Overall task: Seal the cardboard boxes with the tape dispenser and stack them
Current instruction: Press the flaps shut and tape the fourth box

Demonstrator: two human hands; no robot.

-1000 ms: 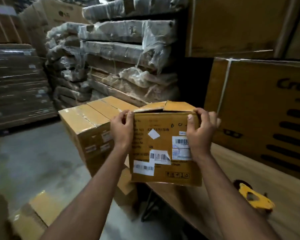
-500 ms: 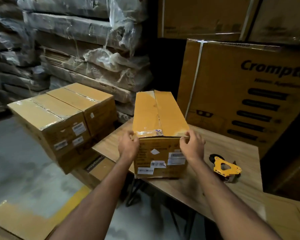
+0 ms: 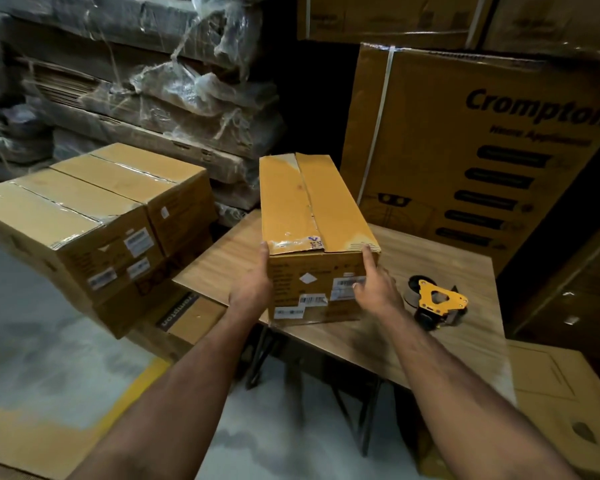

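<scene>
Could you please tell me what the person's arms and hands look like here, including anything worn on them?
Both forearms are bare from the bottom edge of the picture up to the wrists, with no sleeve showing. The left hand and the right hand are bare too: no gloves, and no watch, ring or wristband can be seen on them.

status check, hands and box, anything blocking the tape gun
Left hand flat on box near corner, right hand fingertip only, gripping nothing. Box on table, top seam untaped. Tape dispenser right of box, nothing in the way.
</scene>
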